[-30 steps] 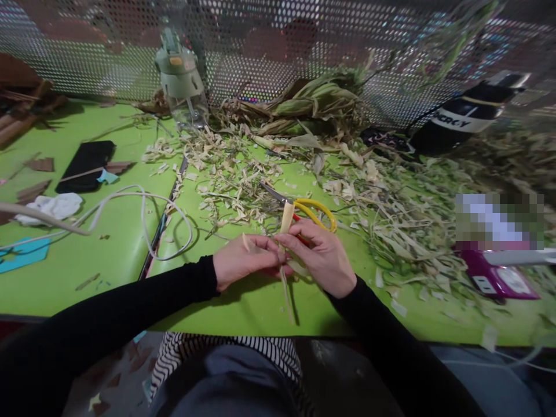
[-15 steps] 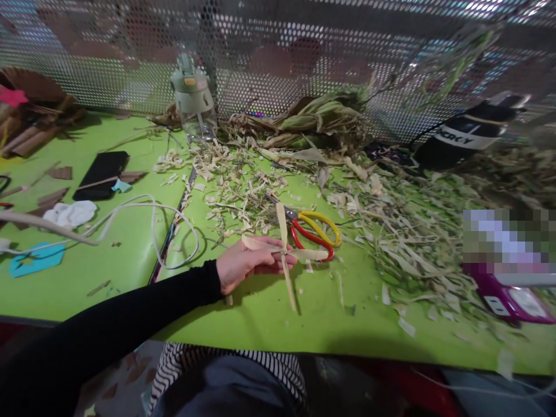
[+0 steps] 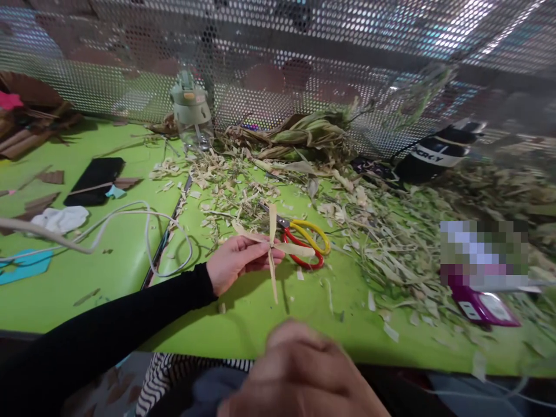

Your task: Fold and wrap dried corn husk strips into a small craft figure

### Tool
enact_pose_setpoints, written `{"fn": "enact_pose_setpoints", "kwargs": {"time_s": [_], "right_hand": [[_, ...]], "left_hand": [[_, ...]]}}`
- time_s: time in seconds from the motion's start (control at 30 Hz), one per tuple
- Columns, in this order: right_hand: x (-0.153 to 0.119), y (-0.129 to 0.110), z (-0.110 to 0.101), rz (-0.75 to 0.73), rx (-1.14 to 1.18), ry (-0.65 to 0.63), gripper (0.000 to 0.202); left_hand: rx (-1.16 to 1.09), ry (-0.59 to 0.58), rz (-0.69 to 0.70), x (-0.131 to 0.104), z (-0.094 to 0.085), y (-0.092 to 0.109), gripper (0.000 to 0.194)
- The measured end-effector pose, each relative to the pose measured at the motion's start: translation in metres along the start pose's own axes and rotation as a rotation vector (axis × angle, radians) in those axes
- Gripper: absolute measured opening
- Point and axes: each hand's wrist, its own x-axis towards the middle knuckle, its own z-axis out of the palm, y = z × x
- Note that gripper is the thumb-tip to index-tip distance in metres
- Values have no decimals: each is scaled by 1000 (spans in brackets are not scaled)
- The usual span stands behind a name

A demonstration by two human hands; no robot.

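Note:
My left hand (image 3: pixel 238 258) pinches a cross-shaped piece of pale dried husk (image 3: pixel 273 223) between thumb and fingers. Its four narrow strips spread out from a joined centre, just above the table. Directly behind it lie scissors (image 3: pixel 309 236) with one red and one yellow handle loop, their blades partly among husk scraps. Close to the camera at the bottom, my right hand (image 3: pixel 310 370) is large and blurred. Its fingers look bent, but smear hides whether anything is in them.
Husk shreds (image 3: pixel 377 231) cover much of the green table (image 3: pixel 108 284). A clear bottle (image 3: pixel 193 113), a husk bundle (image 3: pixel 304 136) and a black bottle (image 3: pixel 436 155) stand or lie along the mesh screen. To the left are a phone (image 3: pixel 96 180) and white cable (image 3: pixel 147 231); a purple object (image 3: pixel 486 307) is right.
My right hand has come into view at the bottom. The left hand still holds the husk cross; the whole view has shifted slightly, with most things appearing further left.

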Motion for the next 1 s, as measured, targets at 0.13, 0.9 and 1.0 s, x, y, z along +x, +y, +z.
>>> {"fn": "enact_pose_setpoints", "kwargs": {"time_s": [0.13, 0.9, 1.0], "right_hand": [[-1, 40, -4, 28, -275, -36, 23], [-25, 112, 24, 611, 407, 117, 6], [-24, 111, 23, 521, 181, 79, 8]], "left_hand": [[-10, -19, 53, 0, 0, 4, 26], [343, 38, 188, 0, 1, 5, 20], [327, 141, 183, 1, 3, 8, 17]]}}
